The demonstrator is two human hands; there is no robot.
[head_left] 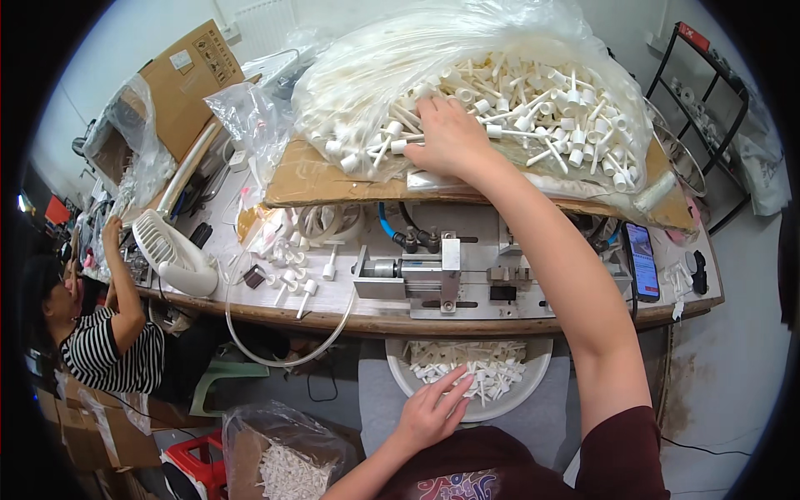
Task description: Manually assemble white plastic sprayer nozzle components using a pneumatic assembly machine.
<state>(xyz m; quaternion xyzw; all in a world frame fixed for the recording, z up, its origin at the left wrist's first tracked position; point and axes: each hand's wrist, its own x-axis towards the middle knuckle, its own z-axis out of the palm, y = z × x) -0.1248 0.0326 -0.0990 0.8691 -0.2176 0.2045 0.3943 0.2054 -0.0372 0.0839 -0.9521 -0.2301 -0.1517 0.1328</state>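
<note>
At the far side of the bench, my right hand rests on a heap of white plastic caps with thin stems, inside a large clear plastic bag. Its thumb is apart from the fingers, whose tips are partly lost among the caps. Below the bench edge, my left hand lies over the near side of a round white basin, with its fingers spread. Similar white pieces fill much of that basin. Between the hands, a metal fixture with a cylinder is mounted on the bench, partly behind my right forearm.
Loose white caps lie left of the fixture, near a white fan. A phone is at the right. Cardboard supports the bag. A co-worker in a striped shirt sits left. A lined box holds more white pieces.
</note>
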